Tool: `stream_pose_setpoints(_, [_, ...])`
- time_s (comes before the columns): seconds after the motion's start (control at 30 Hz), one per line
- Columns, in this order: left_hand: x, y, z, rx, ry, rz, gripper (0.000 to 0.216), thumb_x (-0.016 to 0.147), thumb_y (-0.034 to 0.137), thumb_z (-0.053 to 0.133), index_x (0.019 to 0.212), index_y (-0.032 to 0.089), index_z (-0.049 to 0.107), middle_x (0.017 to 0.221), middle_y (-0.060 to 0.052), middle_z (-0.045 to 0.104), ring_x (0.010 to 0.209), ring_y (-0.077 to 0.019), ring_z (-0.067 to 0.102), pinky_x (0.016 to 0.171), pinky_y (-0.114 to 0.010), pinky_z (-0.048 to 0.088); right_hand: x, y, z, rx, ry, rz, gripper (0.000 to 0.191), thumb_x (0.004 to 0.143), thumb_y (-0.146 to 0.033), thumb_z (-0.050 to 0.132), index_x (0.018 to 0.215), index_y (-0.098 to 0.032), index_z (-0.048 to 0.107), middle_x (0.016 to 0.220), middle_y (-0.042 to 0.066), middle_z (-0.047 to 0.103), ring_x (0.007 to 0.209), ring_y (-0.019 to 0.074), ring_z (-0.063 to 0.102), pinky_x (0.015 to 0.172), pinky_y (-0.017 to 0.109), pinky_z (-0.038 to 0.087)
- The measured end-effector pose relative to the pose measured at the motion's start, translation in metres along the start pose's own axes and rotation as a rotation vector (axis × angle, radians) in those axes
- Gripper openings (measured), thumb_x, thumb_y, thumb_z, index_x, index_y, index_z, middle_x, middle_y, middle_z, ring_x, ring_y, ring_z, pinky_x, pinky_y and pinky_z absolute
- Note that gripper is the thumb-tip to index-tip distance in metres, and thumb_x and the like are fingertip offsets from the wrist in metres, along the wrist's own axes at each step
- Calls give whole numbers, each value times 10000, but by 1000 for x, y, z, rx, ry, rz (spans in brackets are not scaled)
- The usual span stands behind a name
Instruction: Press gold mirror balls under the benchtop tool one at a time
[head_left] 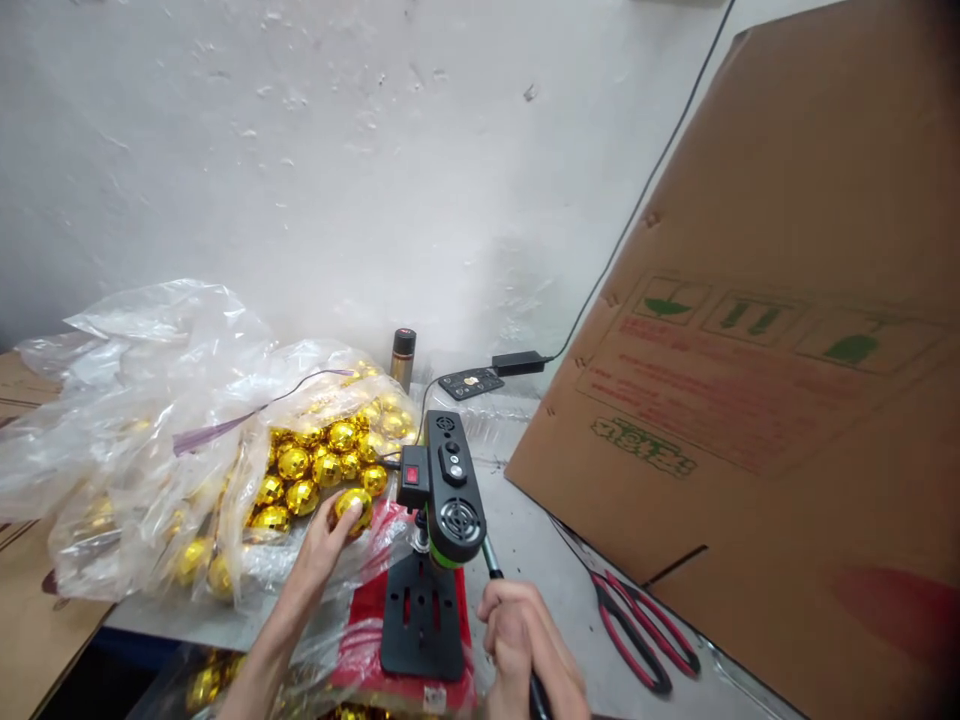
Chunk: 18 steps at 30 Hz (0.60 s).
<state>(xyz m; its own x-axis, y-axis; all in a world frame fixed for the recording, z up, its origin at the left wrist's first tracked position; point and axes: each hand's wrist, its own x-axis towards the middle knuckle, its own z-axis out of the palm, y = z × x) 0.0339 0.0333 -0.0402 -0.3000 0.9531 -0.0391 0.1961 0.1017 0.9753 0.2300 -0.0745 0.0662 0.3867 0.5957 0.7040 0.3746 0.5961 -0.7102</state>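
My left hand is closed on a shiny gold faceted ball at the mouth of a clear plastic bag. Inside the bag lie several more gold balls. To the right of that hand stands a black bench device with round grilles, a red switch and a slotted black base plate. Near the front edge my right hand wraps round the black grip of a metal lever that reaches toward the device. Red plastic lies under the base.
A large cardboard box leans in from the right, with red-and-black scissors before it. By the wall are a dark-capped canister and a black power adapter with its cable. Several gold balls show below the table edge.
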Motion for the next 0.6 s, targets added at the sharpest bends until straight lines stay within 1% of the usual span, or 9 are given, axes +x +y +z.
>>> stream_pose_setpoints(0.07, [-24, -1, 0, -219, -65, -87, 771, 845, 767, 701, 1298, 143, 686, 1279, -174, 802, 1148, -335, 790, 1001, -435, 633, 5, 1, -1, 25, 0, -30, 345, 1078, -79, 468, 762, -210, 517, 713, -18, 541, 606, 93, 525, 588, 253, 387])
stream_pose_setpoints(0.1, [-35, -3, 3, -300, -84, -122, 790, 806, 773, 744, 1289, 150, 695, 1268, -163, 809, 1154, -343, 789, 1010, -444, 633, 8, 2, -2, 31, -13, -67, 347, 1069, -55, 463, 763, -210, 513, 713, -21, 535, 617, 88, 529, 591, 243, 395])
stream_pose_setpoints(0.17, [-55, -10, 13, -351, -80, -126, 795, 750, 753, 812, 1272, 163, 707, 1235, -143, 822, 1181, -362, 779, 1045, -466, 621, 14, 4, -4, 24, -67, -151, 328, 1050, -24, 458, 785, -211, 513, 712, -31, 528, 617, 76, 530, 580, 218, 409])
stream_pose_setpoints(0.23, [-69, -21, 28, -285, -67, -69, 771, 749, 731, 818, 1277, 179, 708, 1236, -132, 824, 1212, -368, 766, 1078, -478, 602, 20, 6, -8, 13, -122, -209, 309, 1036, -10, 451, 812, -212, 517, 713, -36, 529, 618, 71, 539, 577, 200, 429])
stream_pose_setpoints(0.3, [-77, -35, 43, -164, -80, 10, 730, 779, 700, 796, 1300, 198, 704, 1268, -135, 818, 1230, -374, 758, 1093, -503, 590, 24, 6, -11, 1, -156, -214, 296, 1032, -9, 450, 830, -213, 519, 722, -35, 537, 630, 71, 551, 585, 192, 446])
stream_pose_setpoints(0.37, [-81, -47, 55, -23, -96, 118, 659, 823, 632, 777, 1333, 221, 697, 1320, -140, 804, 1246, -381, 750, 1100, -543, 580, 26, 6, -13, -7, -169, -208, 285, 1034, -12, 451, 845, -213, 523, 735, -33, 542, 639, 73, 553, 588, 192, 451])
stream_pose_setpoints(0.43, [-81, -56, 61, 94, -94, 233, 595, 852, 558, 769, 1343, 230, 695, 1342, -150, 797, 1250, -393, 746, 1090, -584, 584, 25, 6, -13, -8, -179, -212, 280, 1035, -16, 452, 850, -212, 525, 739, -31, 539, 639, 74, 548, 580, 195, 444])
stream_pose_setpoints(0.5, [-81, -62, 62, 159, -85, 328, 557, 873, 500, 761, 1351, 222, 690, 1352, -163, 792, 1250, -399, 747, 1071, -600, 601, 24, 7, -13, 1, -175, -224, 278, 1036, -15, 451, 853, -210, 528, 738, -31, 533, 633, 73, 542, 571, 199, 437])
stream_pose_setpoints(0.6, [-81, -66, 61, 191, -107, 422, 531, 914, 431, 741, 1390, 213, 658, 1374, -167, 780, 1253, -382, 756, 1048, -567, 636, 20, 9, -10, 11, -149, -245, 285, 1034, -6, 445, 850, -203, 539, 731, -30, 528, 620, 69, 534, 563, 199, 435])
